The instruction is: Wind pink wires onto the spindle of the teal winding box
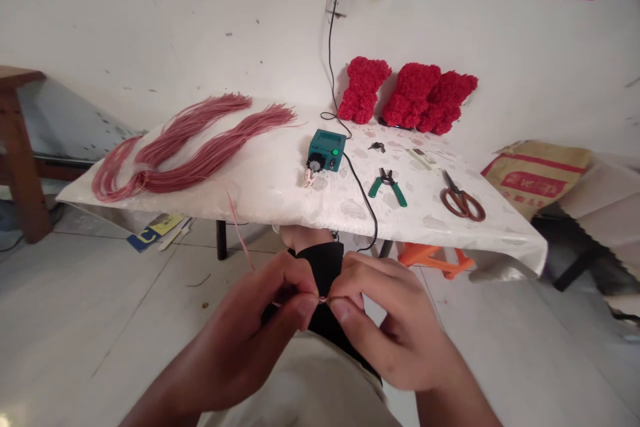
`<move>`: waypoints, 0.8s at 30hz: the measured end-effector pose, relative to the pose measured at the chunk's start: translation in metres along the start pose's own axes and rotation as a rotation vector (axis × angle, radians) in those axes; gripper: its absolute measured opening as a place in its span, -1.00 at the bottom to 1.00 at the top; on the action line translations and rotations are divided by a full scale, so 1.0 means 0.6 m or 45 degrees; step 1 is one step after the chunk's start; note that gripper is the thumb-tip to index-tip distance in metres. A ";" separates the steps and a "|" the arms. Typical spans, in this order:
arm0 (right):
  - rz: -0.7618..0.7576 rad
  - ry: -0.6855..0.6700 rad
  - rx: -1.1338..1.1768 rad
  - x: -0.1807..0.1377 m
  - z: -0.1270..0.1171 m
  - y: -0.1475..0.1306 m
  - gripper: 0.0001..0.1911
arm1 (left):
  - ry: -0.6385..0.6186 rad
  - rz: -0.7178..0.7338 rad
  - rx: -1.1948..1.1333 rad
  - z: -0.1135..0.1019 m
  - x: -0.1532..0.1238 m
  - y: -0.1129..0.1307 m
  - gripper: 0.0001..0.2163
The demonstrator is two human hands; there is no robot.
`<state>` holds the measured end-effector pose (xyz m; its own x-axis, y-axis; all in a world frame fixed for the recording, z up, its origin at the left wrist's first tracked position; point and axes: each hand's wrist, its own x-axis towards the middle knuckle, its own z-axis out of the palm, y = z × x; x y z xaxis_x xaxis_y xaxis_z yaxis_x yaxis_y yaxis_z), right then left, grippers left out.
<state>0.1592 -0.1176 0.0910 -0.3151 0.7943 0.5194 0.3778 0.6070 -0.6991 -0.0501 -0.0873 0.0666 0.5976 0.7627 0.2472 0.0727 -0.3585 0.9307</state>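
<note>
Above my lap, my left hand [287,307] and my right hand [363,303] are both closed in a pinch, fingertips almost touching. A short twisted bit of thin wire shows between them, with a coppery glint. From behind my left hand a thin pink wire [241,233] rises toward the table edge. Most of what lies inside both hands is hidden by the fingers. Beyond them on the table lies a long bundle of pink wires [190,177], folded and tied at its left end.
A teal device [327,147] with a black knob and cable stands mid-table. To its right lie green-handled wire strippers [387,188], keys [377,146] and scissors [463,203]. Red fluffy figures [413,93] lean on the wall. An orange stool [435,259] is under the table [280,203].
</note>
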 end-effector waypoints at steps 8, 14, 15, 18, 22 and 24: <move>0.603 -0.282 0.894 0.013 0.011 0.041 -0.45 | -0.026 0.179 0.128 0.002 0.010 -0.001 -0.88; 0.649 -0.482 1.261 0.019 0.026 0.057 -0.43 | -0.016 0.369 0.233 -0.001 0.021 0.007 -0.83; 0.632 -0.480 1.290 0.019 0.027 0.057 -0.48 | -0.002 0.380 0.254 -0.001 0.022 0.008 -0.83; 0.591 -0.430 1.350 0.018 0.029 0.052 -0.63 | 0.048 0.338 0.332 -0.002 0.022 0.010 -0.84; 0.537 -0.361 1.294 0.014 0.032 0.047 -0.65 | 0.087 0.282 0.349 -0.002 0.017 0.008 -0.87; 0.501 -0.322 1.221 0.012 0.033 0.047 -0.64 | 0.099 0.227 0.327 -0.003 0.014 0.006 -0.88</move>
<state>0.1501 -0.0956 0.0652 -0.5336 0.8353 0.1325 -0.3155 -0.0512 -0.9475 -0.0462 -0.0810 0.0725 0.5567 0.7109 0.4298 0.1773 -0.6071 0.7746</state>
